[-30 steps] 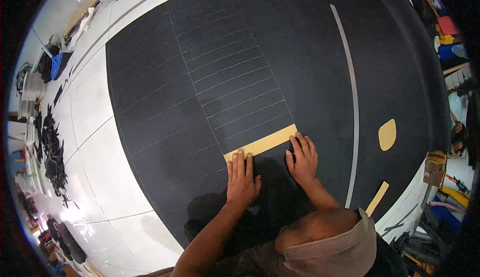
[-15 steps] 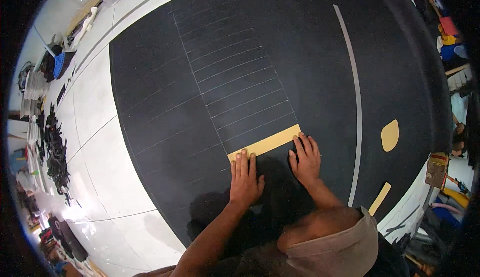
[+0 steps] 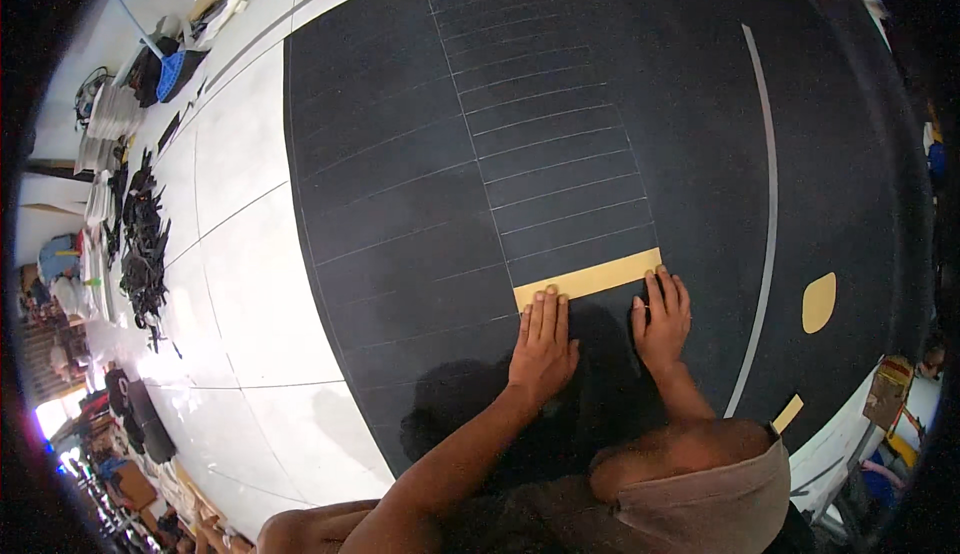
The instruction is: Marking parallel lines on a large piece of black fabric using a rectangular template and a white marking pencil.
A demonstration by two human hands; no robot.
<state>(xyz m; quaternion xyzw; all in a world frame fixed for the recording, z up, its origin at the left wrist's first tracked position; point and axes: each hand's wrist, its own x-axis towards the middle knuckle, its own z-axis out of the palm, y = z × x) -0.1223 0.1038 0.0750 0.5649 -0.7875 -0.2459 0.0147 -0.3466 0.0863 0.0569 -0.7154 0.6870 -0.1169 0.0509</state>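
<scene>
A straight tan strip, like card, lies slantwise on a large black sheet marked with thin pale lines. My left hand rests flat, its fingertips pressing on the strip's left end. At the right end, my right hand has its fingers stretched forward, their tips at the strip's lower edge and the thumb apart. A tiny pale spot shows between that thumb and forefinger, too small to make out. The strip's upper edge runs beneath a column of evenly spaced, ladder-like lines.
A long grey strip lies on the sheet to the right, near a rounded tan piece and a short tan strip. On the white tiled floor at left are black scraps and a blue broom.
The whole view has shifted, so the sheet and hands sit further right in the picture. Both hands keep their places at the tan strip, which looks unmoved on the sheet.
</scene>
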